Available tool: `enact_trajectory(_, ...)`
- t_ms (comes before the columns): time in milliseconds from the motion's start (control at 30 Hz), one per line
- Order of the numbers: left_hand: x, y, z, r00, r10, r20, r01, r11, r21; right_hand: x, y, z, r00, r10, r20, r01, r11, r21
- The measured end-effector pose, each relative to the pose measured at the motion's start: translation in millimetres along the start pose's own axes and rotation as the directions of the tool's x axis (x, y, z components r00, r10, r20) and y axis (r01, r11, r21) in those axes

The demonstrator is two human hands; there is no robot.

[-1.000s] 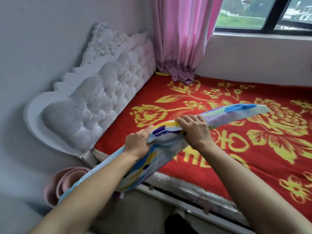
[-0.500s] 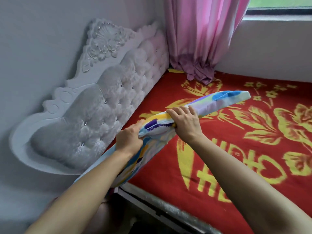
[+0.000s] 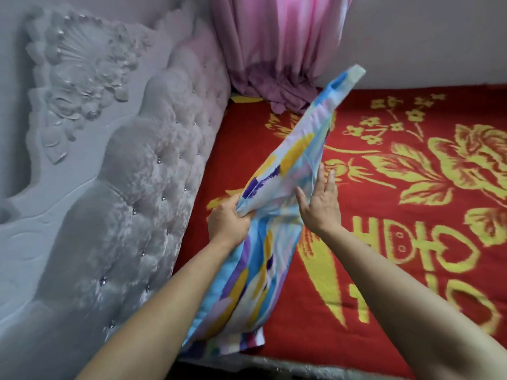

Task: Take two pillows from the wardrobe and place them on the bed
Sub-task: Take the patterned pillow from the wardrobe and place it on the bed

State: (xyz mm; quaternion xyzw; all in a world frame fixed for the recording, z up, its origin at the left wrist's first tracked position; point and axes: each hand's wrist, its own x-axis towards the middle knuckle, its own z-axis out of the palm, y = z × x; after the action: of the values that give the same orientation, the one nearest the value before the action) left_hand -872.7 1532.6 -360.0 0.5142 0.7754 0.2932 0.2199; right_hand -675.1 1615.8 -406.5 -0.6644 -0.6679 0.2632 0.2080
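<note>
A flat pillow (image 3: 274, 215) in a blue, yellow and purple patterned cover stands tilted on its long edge over the bed (image 3: 411, 242), which has a red cover with yellow flowers. Its near end rests on the bed by the front edge; its far corner points up toward the curtain. My left hand (image 3: 229, 220) grips the pillow's left edge in a fist. My right hand (image 3: 319, 201) is spread flat, fingers apart, against the pillow's right side. Only one pillow is in view.
A white tufted headboard (image 3: 142, 187) with carved flowers runs along the left side of the bed. A pink curtain (image 3: 277, 50) hangs down onto the bed's far corner against a pale wall. The bed's front edge crosses the bottom of the view.
I have moved closer over the bed. The pillow has swung from lying flat to standing tilted, with its near end now on the bed. My right hand has let go and spread its fingers.
</note>
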Motion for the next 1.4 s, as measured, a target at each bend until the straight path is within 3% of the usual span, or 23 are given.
enact_trajectory(133,45,-19,6,0.992,-0.050,0.115,0.089,0.926,-0.367,7,14,66,0.986,0.049,0.159,-0.064,0.994,0.090)
enact_trajectory(200,64,-35,17,0.982,-0.062,0.180,0.158,0.794,-0.587,14,19,98,0.986,0.122,0.117,-0.138,0.980,0.143)
enact_trajectory(300,92,-74,44,0.956,-0.104,0.275,0.275,0.645,-0.713,30,34,139,0.983,0.183,-0.032,-0.178,0.978,0.112)
enact_trajectory(367,111,-109,66,0.954,-0.141,0.264,0.282,0.718,-0.636,42,52,166,0.992,0.126,0.011,-0.127,0.990,0.060)
enact_trajectory(433,125,-151,89,0.950,-0.220,0.220,0.287,0.893,-0.348,44,77,196,0.971,0.050,0.232,-0.033,0.997,-0.077)
enact_trajectory(533,121,-209,124,0.885,-0.357,0.300,0.380,0.925,-0.019,21,124,239,0.775,0.162,0.611,0.117,0.913,-0.391)
enact_trajectory(600,106,-245,149,0.817,-0.420,0.395,0.382,0.908,0.174,1,153,258,0.723,0.211,0.658,0.161,0.875,-0.457)
enact_trajectory(667,90,-276,167,0.747,-0.483,0.458,0.347,0.870,0.351,-13,170,266,0.773,0.161,0.614,0.173,0.877,-0.447)
enact_trajectory(733,78,-300,180,0.700,-0.546,0.459,0.372,0.829,0.419,-15,178,267,0.825,0.101,0.556,0.158,0.903,-0.398)
enact_trajectory(800,74,-315,189,0.721,-0.578,0.382,0.443,0.809,0.386,-9,182,266,0.890,0.086,0.448,0.090,0.930,-0.356)
enact_trajectory(867,76,-329,211,0.773,-0.570,0.280,0.496,0.817,0.295,3,197,275,0.949,0.183,0.256,-0.092,0.939,-0.332)
enact_trajectory(900,79,-327,213,0.796,-0.552,0.248,0.497,0.830,0.254,8,198,273,0.948,0.279,0.152,-0.229,0.932,-0.280)
enact_trajectory(967,87,-322,216,0.830,-0.512,0.222,0.475,0.857,0.199,20,200,265,0.871,0.488,0.051,-0.482,0.871,-0.098)
enact_trajectory(1067,99,-313,209,0.868,-0.487,0.095,0.467,0.866,0.177,34,206,254,0.772,0.617,0.153,-0.631,0.772,0.073)
enact_trajectory(1133,101,-302,206,0.888,-0.460,-0.023,0.456,0.871,0.182,33,204,253,0.792,0.595,0.138,-0.608,0.790,0.079)
enact_trajectory(1267,99,-277,193,0.890,-0.389,-0.238,0.413,0.909,0.055,19,172,254,0.899,0.418,-0.135,-0.396,0.904,0.162)
enact_trajectory(1400,114,-253,158,0.868,-0.242,-0.434,0.240,0.969,-0.061,29,134,252,0.900,0.298,-0.318,-0.239,0.948,0.210)
